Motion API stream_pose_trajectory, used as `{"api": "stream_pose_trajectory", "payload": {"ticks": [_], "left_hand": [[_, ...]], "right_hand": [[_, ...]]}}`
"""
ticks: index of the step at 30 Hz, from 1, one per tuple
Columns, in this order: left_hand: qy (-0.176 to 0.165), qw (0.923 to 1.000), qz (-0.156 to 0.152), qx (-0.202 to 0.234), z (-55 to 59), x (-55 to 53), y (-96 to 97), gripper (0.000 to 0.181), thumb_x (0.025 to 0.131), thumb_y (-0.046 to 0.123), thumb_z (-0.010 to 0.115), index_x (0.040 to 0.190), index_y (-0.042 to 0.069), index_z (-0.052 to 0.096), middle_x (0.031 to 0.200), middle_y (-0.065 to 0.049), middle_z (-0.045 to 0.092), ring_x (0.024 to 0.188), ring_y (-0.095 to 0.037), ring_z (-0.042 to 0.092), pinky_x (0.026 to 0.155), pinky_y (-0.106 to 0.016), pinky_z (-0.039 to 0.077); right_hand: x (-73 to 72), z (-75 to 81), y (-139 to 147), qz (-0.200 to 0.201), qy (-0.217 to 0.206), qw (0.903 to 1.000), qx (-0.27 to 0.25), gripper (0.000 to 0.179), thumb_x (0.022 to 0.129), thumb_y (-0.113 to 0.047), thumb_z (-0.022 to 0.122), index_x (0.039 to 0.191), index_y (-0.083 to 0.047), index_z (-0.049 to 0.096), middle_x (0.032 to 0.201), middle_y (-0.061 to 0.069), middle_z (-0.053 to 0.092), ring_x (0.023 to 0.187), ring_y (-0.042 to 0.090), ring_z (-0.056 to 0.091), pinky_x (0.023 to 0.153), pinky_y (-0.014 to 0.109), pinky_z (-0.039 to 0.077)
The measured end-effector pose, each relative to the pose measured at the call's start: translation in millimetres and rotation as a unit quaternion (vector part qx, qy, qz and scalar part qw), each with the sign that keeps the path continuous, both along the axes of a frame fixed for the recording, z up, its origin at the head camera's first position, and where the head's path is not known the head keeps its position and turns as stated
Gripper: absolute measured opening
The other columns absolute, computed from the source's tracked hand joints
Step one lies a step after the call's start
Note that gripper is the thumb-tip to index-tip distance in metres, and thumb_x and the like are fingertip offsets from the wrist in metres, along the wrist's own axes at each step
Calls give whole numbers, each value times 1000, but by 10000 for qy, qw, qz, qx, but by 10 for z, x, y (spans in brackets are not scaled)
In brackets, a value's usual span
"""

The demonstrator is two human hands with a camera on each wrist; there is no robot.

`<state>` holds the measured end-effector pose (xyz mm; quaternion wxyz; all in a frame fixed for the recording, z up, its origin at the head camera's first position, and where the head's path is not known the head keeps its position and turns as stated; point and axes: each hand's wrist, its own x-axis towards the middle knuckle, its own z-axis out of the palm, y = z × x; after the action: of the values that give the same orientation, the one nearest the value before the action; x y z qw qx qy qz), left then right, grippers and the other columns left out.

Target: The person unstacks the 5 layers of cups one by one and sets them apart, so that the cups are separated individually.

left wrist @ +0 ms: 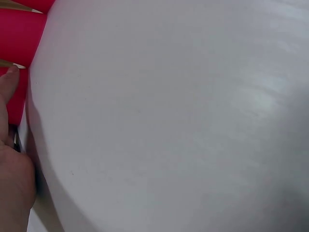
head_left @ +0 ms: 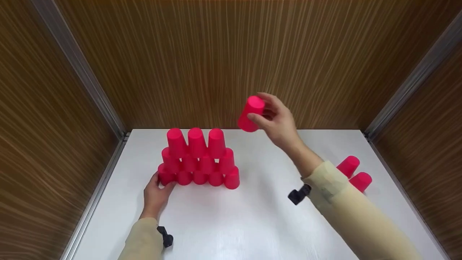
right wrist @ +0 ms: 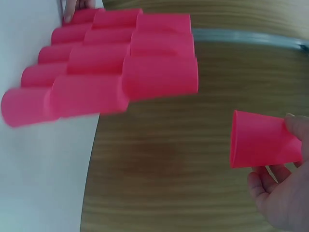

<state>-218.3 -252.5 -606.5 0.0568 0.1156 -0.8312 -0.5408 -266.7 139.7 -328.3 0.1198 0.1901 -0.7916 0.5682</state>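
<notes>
Upside-down red plastic cups [head_left: 196, 142] stand stacked in three rows, with several in the lower two and three on top. My left hand [head_left: 156, 195] is at the bottom row's left end, its thumb and fingers around the end cup [head_left: 166, 176]. In the left wrist view its thumb [left wrist: 9, 82] lies against that cup. Up in the air, right of the stack and above its top row, my right hand [head_left: 279, 121] grips another red cup [head_left: 249, 117] between thumb and fingers. That cup is mouth down and slightly tilted, apart from the stack in the right wrist view.
Two more red cups [head_left: 349, 166] are at the right of the white table [head_left: 216, 224], partly hidden by the right sleeve [head_left: 346, 202]. Wood-grain panels [head_left: 202, 65] enclose the table at the back and both sides, with metal rails [head_left: 97, 195] along the edges.
</notes>
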Motion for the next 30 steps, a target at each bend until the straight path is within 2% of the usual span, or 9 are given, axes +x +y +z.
{"api": "stream_pose_trajectory", "payload": {"ticks": [6, 11, 20, 24, 30], "left_hand": [[44, 10000, -6, -25, -3, -33, 40, 81, 99, 33, 78, 165, 10, 36, 165, -15, 43, 155, -35, 35, 125, -50, 34], [89, 10000, -22, -11, -16, -29, 67, 80, 98, 31, 79, 164, 10, 38, 164, -15, 45, 154, -34, 37, 125, -50, 34], [88, 9999, -58, 42, -11, -42, 27, 81, 98, 27, 79, 164, 8, 36, 165, -16, 43, 155, -35, 35, 126, -50, 32], [54, 10000, -32, -8, -13, -31, -2, 81, 99, 29, 79, 164, 8, 35, 165, -17, 42, 155, -37, 34, 126, -51, 32], [31, 10000, 33, -6, -55, -6, -43, 81, 99, 30, 79, 164, 9, 37, 165, -16, 43, 155, -36, 35, 126, -51, 33]], "right_hand": [[64, -205, 509, -450, -98, 9987, 214, 65, 97, -22, 81, 154, -13, 51, 139, 4, 62, 126, 22, 61, 104, 39, 56], [182, -482, 944, -853, -424, 9950, 302, 68, 98, -21, 80, 157, -13, 48, 142, 7, 60, 128, 25, 59, 101, 29, 55], [451, -1080, 1643, -1649, -1423, 9748, 481, 81, 98, -34, 79, 165, -17, 37, 155, 13, 51, 138, 32, 50, 95, 15, 52], [555, -1307, 1895, -1862, -1535, 9689, 539, 81, 99, -32, 77, 166, -14, 35, 157, 17, 49, 136, 32, 50, 90, 10, 51], [734, -1619, 2213, -2328, -1537, 9592, 464, 75, 101, -25, 76, 163, -8, 38, 154, 21, 51, 128, 24, 52, 87, 6, 49]]}}
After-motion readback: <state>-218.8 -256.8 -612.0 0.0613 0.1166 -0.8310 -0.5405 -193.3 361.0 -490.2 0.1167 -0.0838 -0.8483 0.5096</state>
